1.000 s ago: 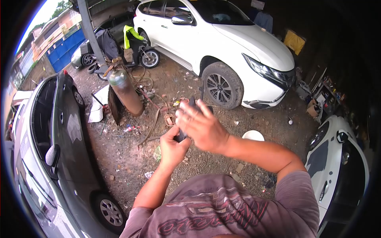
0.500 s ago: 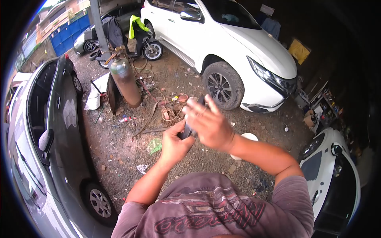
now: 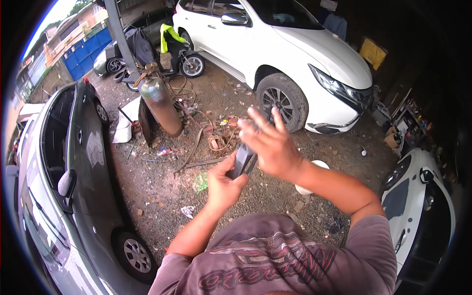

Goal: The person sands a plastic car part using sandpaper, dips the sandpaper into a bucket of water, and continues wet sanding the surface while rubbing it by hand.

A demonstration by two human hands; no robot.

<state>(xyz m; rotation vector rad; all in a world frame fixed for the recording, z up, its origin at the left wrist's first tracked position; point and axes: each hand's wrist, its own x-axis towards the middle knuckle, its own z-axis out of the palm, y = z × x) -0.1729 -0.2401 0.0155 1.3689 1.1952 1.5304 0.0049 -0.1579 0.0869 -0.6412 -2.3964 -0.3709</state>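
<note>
My left hand [image 3: 226, 182] grips the lower end of a dark, flat, elongated object [image 3: 242, 161] between thumb and fingers. My right hand [image 3: 272, 147] is beside the object's upper part, palm toward it, with its fingers spread and slightly blurred. Part of the object lies behind the right hand, so whether the palm touches it cannot be made out. Both hands are in front of my chest, over the gravel ground [image 3: 265, 201].
A white SUV [image 3: 300, 54] stands ahead, a dark grey car [image 3: 88, 162] at left and a white car [image 3: 418, 201] at right. A rusty gas cylinder [image 3: 161, 108] leans near a post, with hoses around it. A white bucket [image 3: 306, 190] is beyond my right forearm.
The right hand has shifted slightly right relative to the left, showing more of the dark object. The left hand keeps its grip. The whole view has moved slightly.
</note>
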